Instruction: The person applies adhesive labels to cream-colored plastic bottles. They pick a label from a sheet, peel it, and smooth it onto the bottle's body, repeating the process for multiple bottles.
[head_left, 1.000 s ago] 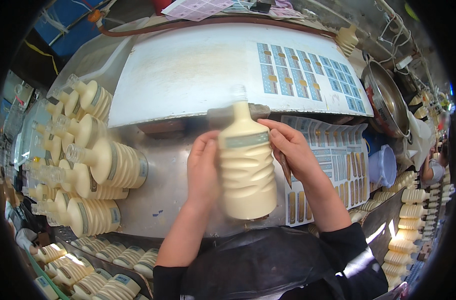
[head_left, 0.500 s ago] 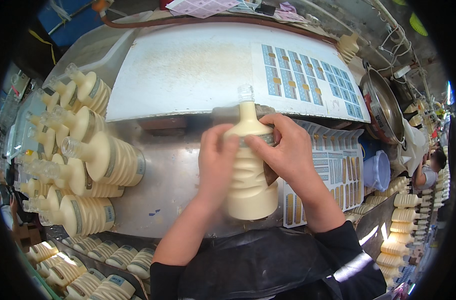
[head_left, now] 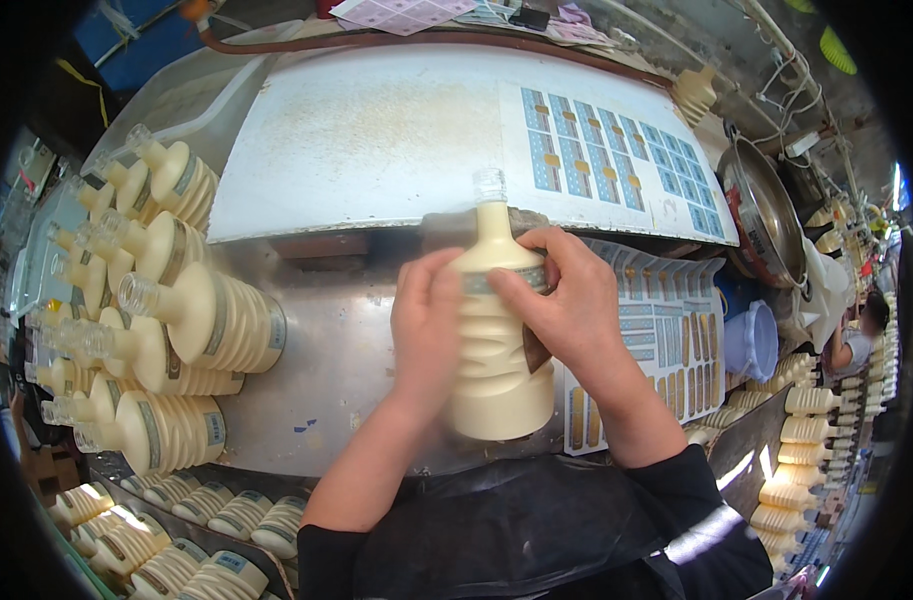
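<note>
A cream bottle (head_left: 501, 395) with a clear threaded glass neck and wavy ridges lies before me, neck pointing away. A patterned band label (head_left: 506, 279) runs around its shoulder. My right hand (head_left: 574, 300) grips the bottle's right shoulder, thumb pressed on the band and fingers curled round the side. Along the left side of the shoulder rests my left hand (head_left: 424, 325), slightly blurred, its fingers bent against the bottle. A brown label patch (head_left: 536, 350) shows on the bottle's right flank, partly behind my right hand.
Several similar bottles (head_left: 221, 320) are stacked at the left; more fill crates (head_left: 246, 515) at lower left and right. A white board (head_left: 376, 130) carries a label sheet (head_left: 586, 150); another label sheet (head_left: 666, 340) lies right of my hand. Beyond stand a blue bucket (head_left: 751, 340) and metal pan (head_left: 766, 200).
My left thumb has shifted from the front of the band toward the bottle's left side. My right hand keeps nearly the same hold, and the whole view has shifted slightly.
</note>
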The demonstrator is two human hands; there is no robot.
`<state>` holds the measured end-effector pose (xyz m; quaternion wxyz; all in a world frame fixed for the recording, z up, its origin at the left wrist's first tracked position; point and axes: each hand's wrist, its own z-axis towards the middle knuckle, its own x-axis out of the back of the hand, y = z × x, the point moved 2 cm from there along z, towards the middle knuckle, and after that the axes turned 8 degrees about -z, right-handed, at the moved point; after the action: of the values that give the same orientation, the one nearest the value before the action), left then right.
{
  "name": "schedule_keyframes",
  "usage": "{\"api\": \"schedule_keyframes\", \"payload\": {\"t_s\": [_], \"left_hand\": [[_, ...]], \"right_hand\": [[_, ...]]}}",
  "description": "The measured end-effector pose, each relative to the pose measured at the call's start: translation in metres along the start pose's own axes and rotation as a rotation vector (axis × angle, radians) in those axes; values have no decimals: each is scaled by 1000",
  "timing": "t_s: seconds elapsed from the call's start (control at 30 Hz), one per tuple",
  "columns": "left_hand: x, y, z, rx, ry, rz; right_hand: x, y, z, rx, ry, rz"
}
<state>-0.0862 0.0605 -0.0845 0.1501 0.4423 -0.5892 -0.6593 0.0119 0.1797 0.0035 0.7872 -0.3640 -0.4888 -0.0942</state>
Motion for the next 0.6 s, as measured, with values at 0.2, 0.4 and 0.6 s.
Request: {"api": "schedule_keyframes", "payload": {"t_s": [0.2,0.4,0.6], "left_hand": [[-3,9,-24,184,-126,-261],[-6,11,-30,32,-246,145],[-7,14,-28,-179,-165,431]], "right_hand": [[9,33,-6,-149,-242,398],[-5,66,-26,-314,-457,810],[-4,64,-21,-351,-402,812]]}}
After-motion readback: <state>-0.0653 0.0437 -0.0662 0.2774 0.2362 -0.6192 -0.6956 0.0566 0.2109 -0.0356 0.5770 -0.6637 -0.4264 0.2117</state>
